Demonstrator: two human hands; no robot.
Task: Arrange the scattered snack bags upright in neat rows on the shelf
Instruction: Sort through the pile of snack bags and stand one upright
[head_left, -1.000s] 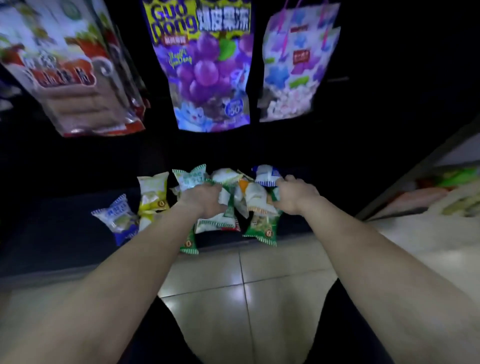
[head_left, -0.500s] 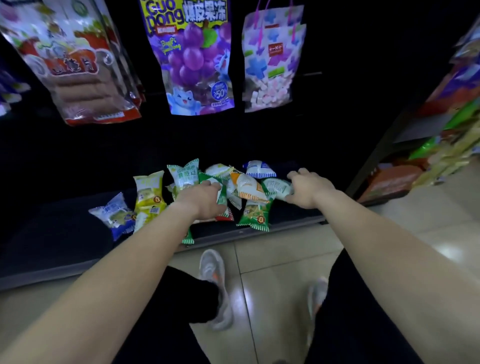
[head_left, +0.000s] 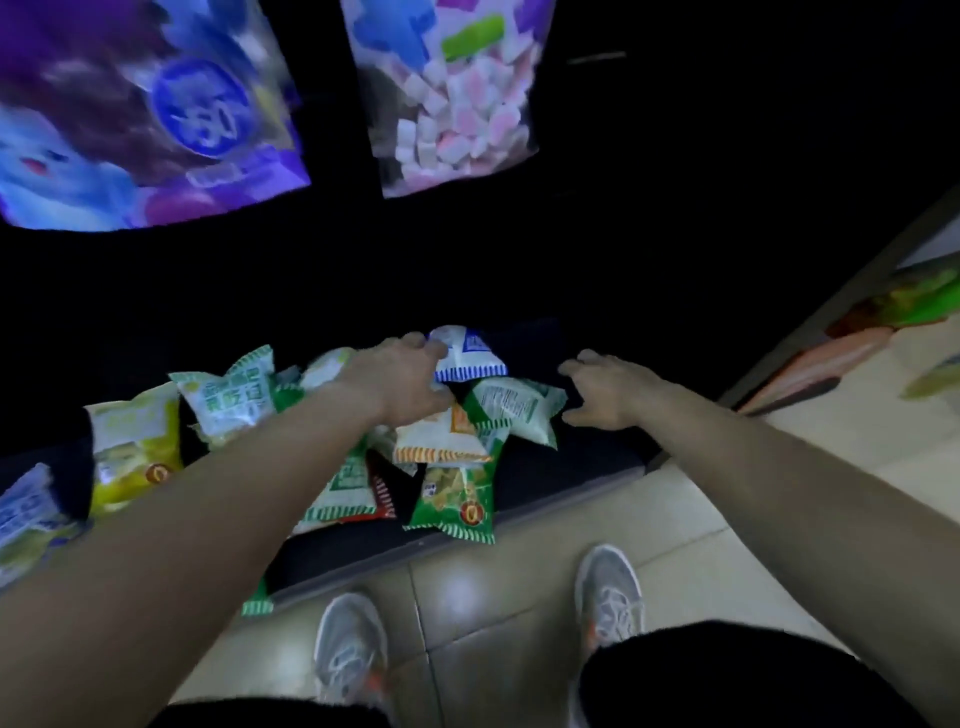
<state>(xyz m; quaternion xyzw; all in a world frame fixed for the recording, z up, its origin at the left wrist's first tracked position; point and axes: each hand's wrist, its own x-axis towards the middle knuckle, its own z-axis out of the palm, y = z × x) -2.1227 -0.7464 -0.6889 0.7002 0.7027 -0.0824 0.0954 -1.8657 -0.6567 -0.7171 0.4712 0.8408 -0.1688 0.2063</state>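
Several small snack bags lie in a loose pile on the low dark shelf (head_left: 597, 457). My left hand (head_left: 405, 379) reaches over the pile, fingers and thumb closed around the left edge of a blue-and-white bag (head_left: 470, 356) at the back. My right hand (head_left: 602, 389) hovers with its fingers spread, holding nothing, just right of a pale green bag (head_left: 514, 410). Flat in front lie an orange-and-white bag (head_left: 441, 441) and a dark green bag (head_left: 457, 506). A light green bag (head_left: 234, 395), a yellow bag (head_left: 130, 452) and a blue bag (head_left: 26, 514) sit further left, partly hidden by my forearm.
Two big bags hang above the shelf: a purple one (head_left: 156, 114) and a marshmallow one (head_left: 452, 93). The shelf's back is dark. A neighbouring rack with orange and green packs (head_left: 841, 353) stands at the right. My shoes (head_left: 353, 649) are on the tiled floor below.
My left hand left the green-and-white bag and moved right and back to the blue-and-white bag. My right hand opened and drew away to the right. The camera dipped closer to the shelf.
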